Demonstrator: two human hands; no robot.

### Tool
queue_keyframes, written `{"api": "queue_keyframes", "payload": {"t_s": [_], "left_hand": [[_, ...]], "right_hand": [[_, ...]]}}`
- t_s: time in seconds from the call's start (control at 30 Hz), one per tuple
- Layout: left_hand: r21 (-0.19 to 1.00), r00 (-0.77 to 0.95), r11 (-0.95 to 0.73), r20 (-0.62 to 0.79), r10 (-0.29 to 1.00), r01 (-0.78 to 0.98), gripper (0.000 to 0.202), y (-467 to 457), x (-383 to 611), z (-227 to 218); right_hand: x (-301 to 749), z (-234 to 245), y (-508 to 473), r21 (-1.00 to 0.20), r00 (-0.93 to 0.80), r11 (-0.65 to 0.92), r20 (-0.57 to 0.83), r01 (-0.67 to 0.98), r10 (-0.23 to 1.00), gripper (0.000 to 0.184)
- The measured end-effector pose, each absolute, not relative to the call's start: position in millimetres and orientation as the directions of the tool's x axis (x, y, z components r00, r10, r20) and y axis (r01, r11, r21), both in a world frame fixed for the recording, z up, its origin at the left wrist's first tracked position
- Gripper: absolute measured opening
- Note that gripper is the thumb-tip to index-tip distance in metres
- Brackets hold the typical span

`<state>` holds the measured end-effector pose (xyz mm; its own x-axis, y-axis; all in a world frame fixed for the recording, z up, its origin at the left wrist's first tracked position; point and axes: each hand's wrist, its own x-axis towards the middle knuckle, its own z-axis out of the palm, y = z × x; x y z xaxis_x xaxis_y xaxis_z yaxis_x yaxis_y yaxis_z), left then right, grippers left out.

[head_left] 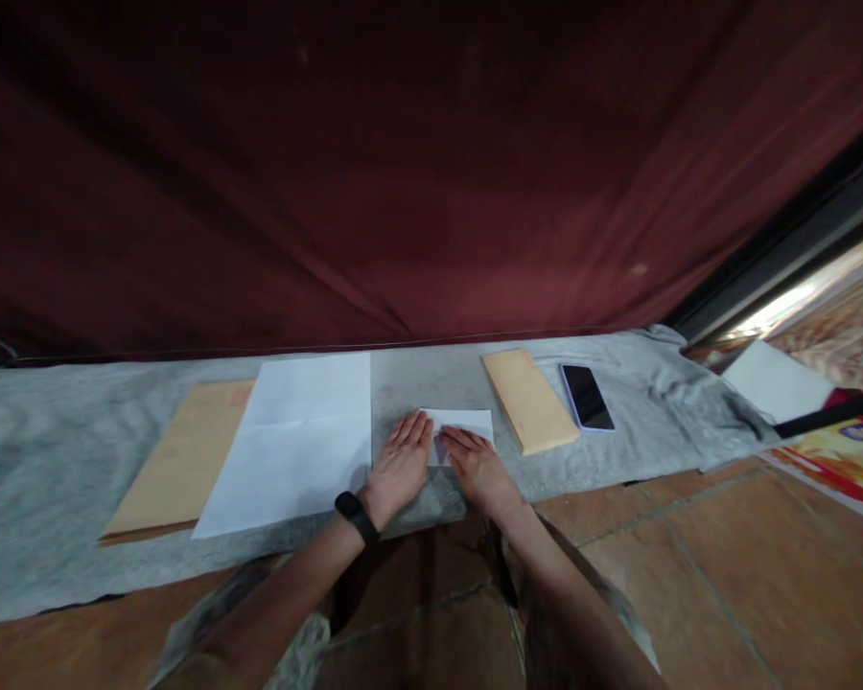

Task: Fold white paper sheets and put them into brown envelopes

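Note:
A small folded sheet of white paper (475, 420) lies on the grey cloth in front of me, under both hands. My left hand (401, 462) lies flat with its fingers stretched forward over the paper's left edge; a black band circles that wrist. Across the paper's middle and right part rests my right hand (478, 468), fingers stretched out and pointing to the left, pressing on the surface. Left of my hands is a large white sheet (294, 441) with a faint crease across it. It overlaps a brown envelope (179, 460).
To the right lie a stack of brown envelopes (532, 401) and a phone (588, 397) with a dark screen. The grey cloth (431, 374) covers a long narrow surface, with a dark red curtain (431, 192) behind it. Tiled floor (726, 565) shows in front.

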<state>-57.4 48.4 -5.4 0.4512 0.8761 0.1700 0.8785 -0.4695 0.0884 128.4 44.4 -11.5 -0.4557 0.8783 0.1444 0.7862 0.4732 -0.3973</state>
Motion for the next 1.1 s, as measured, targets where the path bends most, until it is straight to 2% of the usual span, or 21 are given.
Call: {"api": "queue_keyframes", "payload": {"t_s": [0.23,0.43,0.77,1.1], "left_hand": [[0.071,0.457,-0.466,0.117,0.882,0.882,0.055,57.7,-64.7,-16.1],[0.092,0.458,-0.471,0.135,0.879,0.877,0.052,61.6,-68.0,-20.5],[0.111,0.456,-0.463,0.079,0.886,0.88,0.062,63.6,-70.2,-24.3],[0.203,0.501,-0.494,0.019,0.865,0.846,0.06,72.3,-82.9,-22.5]], "right_hand": [[119.7,-4.7,44.6,-0.398,-0.55,0.567,0.17,0.721,0.818,0.039],[116.5,-12.0,49.3,-0.438,-0.472,0.496,0.17,0.75,0.865,0.037],[151.6,-21.3,59.1,-0.509,-0.333,0.359,0.145,0.782,0.932,0.05],[176.6,-38.0,61.7,-0.515,-0.269,0.29,0.117,0.806,0.956,0.059]]}}
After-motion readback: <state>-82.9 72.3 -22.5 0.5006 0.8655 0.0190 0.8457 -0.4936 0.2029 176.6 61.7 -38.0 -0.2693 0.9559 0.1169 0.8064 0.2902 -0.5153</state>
